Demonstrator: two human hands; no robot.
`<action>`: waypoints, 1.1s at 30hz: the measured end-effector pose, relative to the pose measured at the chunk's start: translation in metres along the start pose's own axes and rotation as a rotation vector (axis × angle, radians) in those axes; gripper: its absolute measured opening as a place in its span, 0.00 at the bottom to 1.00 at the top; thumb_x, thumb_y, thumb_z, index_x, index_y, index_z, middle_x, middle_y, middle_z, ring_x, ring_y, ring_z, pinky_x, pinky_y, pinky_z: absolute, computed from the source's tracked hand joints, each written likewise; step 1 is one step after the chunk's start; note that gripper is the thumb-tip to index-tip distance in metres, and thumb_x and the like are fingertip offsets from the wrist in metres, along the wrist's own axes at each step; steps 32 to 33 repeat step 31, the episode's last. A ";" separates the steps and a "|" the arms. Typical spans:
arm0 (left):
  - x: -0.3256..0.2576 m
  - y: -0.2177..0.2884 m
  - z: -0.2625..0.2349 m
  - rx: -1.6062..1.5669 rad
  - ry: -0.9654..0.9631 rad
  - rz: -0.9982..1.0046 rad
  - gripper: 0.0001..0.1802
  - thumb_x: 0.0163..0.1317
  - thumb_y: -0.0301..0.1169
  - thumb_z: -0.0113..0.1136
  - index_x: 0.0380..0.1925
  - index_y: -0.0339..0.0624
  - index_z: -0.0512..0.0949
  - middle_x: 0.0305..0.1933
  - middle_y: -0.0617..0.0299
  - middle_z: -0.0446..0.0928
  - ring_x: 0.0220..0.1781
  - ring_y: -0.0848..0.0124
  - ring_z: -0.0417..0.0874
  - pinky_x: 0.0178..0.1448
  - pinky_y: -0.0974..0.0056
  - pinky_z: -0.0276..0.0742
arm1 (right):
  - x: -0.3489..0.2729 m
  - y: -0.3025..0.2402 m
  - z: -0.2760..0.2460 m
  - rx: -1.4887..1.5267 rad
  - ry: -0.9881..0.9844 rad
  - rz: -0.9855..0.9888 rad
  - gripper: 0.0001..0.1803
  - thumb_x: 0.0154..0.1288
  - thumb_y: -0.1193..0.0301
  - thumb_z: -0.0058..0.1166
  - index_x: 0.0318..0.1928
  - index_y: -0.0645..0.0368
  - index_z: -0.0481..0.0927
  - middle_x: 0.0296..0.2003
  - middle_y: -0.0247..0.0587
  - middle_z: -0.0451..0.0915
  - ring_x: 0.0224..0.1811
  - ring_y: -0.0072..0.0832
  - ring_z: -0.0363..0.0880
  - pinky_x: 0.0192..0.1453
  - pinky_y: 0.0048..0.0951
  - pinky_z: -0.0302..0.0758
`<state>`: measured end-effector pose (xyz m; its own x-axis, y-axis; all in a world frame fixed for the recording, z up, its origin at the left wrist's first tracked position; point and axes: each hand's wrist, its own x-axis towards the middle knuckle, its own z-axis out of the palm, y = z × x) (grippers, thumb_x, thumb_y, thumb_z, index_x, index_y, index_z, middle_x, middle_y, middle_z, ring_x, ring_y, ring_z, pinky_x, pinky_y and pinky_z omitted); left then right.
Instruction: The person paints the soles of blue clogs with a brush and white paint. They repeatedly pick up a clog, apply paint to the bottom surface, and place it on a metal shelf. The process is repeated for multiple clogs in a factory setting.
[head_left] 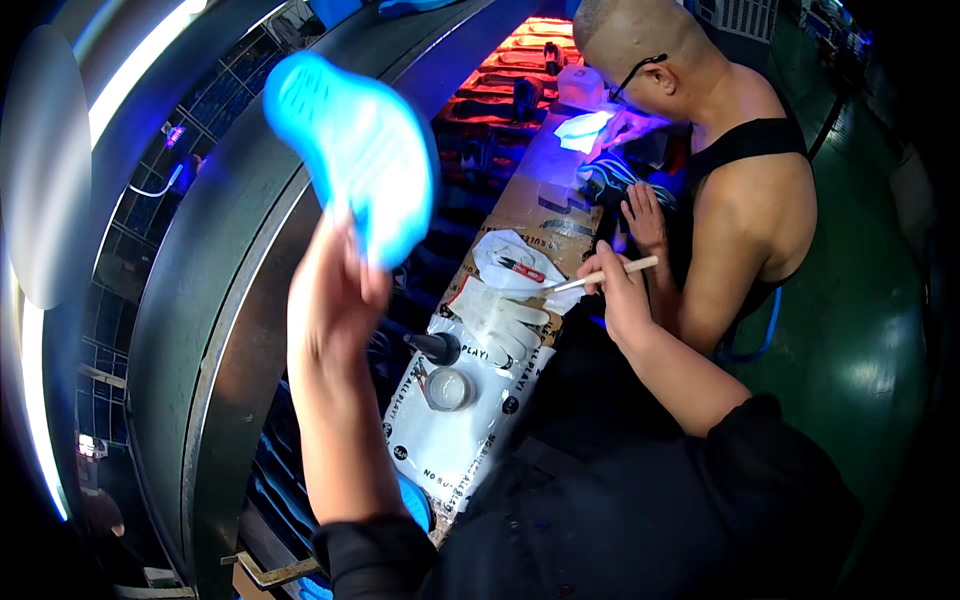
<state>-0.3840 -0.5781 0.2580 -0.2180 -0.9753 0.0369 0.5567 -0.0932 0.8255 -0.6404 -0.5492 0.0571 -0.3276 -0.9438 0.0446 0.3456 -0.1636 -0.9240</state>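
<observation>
My left hand is raised, its fingers closed round the lower end of a shoe sole. The sole is glowing blue and white under the light, and slightly blurred. In my right hand a brush with a pale wooden handle is pinched between the fingers. Its tip points left, over a white cloth. Red-handled thread snips lie on that cloth. Beside it rests a white knit glove. Closer to me stand a clear jar and a black cone-shaped object.
A narrow bench covered with printed white sheet and cardboard runs away from me. Left of it curves a dark machine housing, with a red-glowing opening at the far end. A co-worker works close on the right, handling a brightly lit piece.
</observation>
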 end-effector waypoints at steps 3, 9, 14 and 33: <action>0.060 0.015 0.039 -0.165 -0.122 0.059 0.37 0.64 0.40 0.58 0.64 0.36 0.52 0.61 0.33 0.63 0.57 0.52 0.76 0.56 0.61 0.79 | -0.009 0.007 0.003 -0.033 -0.019 0.056 0.23 0.71 0.58 0.44 0.23 0.62 0.77 0.19 0.33 0.73 0.23 0.18 0.69 0.30 0.20 0.65; -0.012 -0.047 0.012 0.012 -0.469 -0.241 0.31 0.65 0.42 0.55 0.63 0.41 0.62 0.46 0.43 0.78 0.48 0.55 0.82 0.52 0.61 0.78 | -0.029 0.043 -0.012 -0.017 -0.269 0.283 0.21 0.72 0.62 0.44 0.26 0.62 0.78 0.23 0.35 0.77 0.25 0.19 0.70 0.31 0.21 0.68; -0.141 -0.079 -0.124 0.991 0.160 -0.368 0.33 0.59 0.38 0.62 0.61 0.35 0.64 0.47 0.46 0.78 0.46 0.57 0.82 0.51 0.60 0.77 | -0.025 0.043 0.012 0.048 -0.351 0.317 0.18 0.72 0.63 0.44 0.30 0.63 0.79 0.27 0.35 0.78 0.28 0.18 0.72 0.35 0.20 0.70; -0.392 -0.129 -0.319 1.534 1.287 -0.842 0.35 0.48 0.34 0.65 0.59 0.40 0.68 0.55 0.41 0.72 0.56 0.47 0.74 0.60 0.55 0.69 | -0.081 0.070 0.073 -0.094 -0.659 0.407 0.21 0.70 0.57 0.47 0.30 0.60 0.81 0.25 0.32 0.77 0.26 0.17 0.72 0.32 0.21 0.71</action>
